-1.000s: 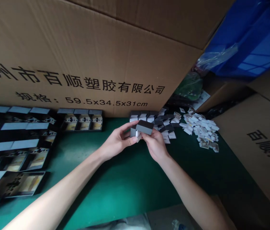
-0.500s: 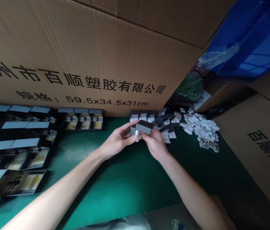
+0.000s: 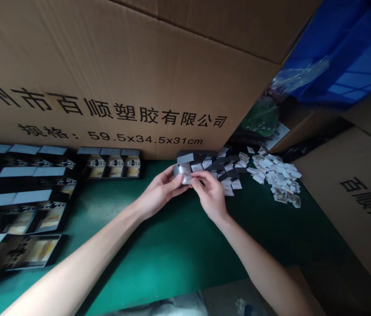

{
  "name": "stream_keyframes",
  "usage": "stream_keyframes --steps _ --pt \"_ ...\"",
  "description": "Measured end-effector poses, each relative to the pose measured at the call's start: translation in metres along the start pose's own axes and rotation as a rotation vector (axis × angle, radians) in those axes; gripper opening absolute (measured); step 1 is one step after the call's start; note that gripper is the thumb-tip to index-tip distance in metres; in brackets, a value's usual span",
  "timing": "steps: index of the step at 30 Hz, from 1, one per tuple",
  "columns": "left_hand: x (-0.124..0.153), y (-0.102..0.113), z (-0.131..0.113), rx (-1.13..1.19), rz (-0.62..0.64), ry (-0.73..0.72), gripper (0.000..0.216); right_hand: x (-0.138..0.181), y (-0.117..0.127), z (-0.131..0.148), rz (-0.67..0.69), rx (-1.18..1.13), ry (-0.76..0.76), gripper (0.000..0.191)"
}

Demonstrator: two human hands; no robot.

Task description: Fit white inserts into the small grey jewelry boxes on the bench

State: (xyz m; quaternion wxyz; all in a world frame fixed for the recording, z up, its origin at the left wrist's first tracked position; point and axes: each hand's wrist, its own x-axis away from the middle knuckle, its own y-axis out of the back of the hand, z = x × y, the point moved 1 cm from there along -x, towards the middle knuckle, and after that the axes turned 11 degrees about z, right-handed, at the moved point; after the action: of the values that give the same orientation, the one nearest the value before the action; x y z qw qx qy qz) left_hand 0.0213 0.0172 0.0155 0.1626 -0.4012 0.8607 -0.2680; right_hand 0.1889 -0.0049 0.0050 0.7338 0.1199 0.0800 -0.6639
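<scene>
My left hand [image 3: 162,191] is wrapped round a small dark grey box [image 3: 186,158] whose lid stands raised. A white packet [image 3: 184,172] shows in the box's opening, under my left thumb. My right hand [image 3: 213,193] has its thumb and forefinger closed at the right edge of the packet; the exact contact is too small to make out. Just behind and to the right, several similar dark boxes [image 3: 216,166] with white contents lie in a cluster. Farther right is a loose heap of small white packets [image 3: 276,173].
Several open black boxes [image 3: 48,216] with yellowish insides stand in rows at the left, on the green tabletop [image 3: 159,254]. A large cardboard carton [image 3: 133,66] rises behind. Another carton [image 3: 359,197] flanks the right side, below a blue bin [image 3: 346,66].
The small box has turned in my hands: its lid now points away and the white packet faces me. My right hand has moved off the lid to the packet's edge.
</scene>
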Motion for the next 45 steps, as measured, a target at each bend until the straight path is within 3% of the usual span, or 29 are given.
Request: stream_keyframes --steps 5,10,15,20,27,35,45 --pt "-0.002 -0.001 -0.002 0.094 -0.065 -0.008 0.03 0.001 0.004 0.006 0.038 0.34 0.24 0.014" --pt "-0.001 0.0 -0.003 0.044 -0.004 0.015 0.025 0.004 0.005 0.014 0.009 0.567 0.364 0.018" --pt "0.001 0.002 -0.006 0.012 0.062 0.063 0.03 0.007 0.005 0.017 -0.003 0.523 0.307 0.015" --pt "0.003 0.004 -0.006 -0.002 0.079 0.112 0.04 0.004 0.007 0.016 0.066 0.371 0.212 0.012" --pt "0.006 0.006 -0.006 -0.122 0.042 0.131 0.084 0.0 0.009 0.013 0.15 0.277 0.168 0.013" --pt "0.004 0.008 -0.002 -0.135 0.032 0.093 0.081 0.004 0.006 0.018 0.159 0.365 0.208 0.018" --pt "0.003 -0.007 -0.007 -0.252 -0.06 0.081 0.086 0.007 0.001 0.019 0.13 0.452 0.286 0.019"
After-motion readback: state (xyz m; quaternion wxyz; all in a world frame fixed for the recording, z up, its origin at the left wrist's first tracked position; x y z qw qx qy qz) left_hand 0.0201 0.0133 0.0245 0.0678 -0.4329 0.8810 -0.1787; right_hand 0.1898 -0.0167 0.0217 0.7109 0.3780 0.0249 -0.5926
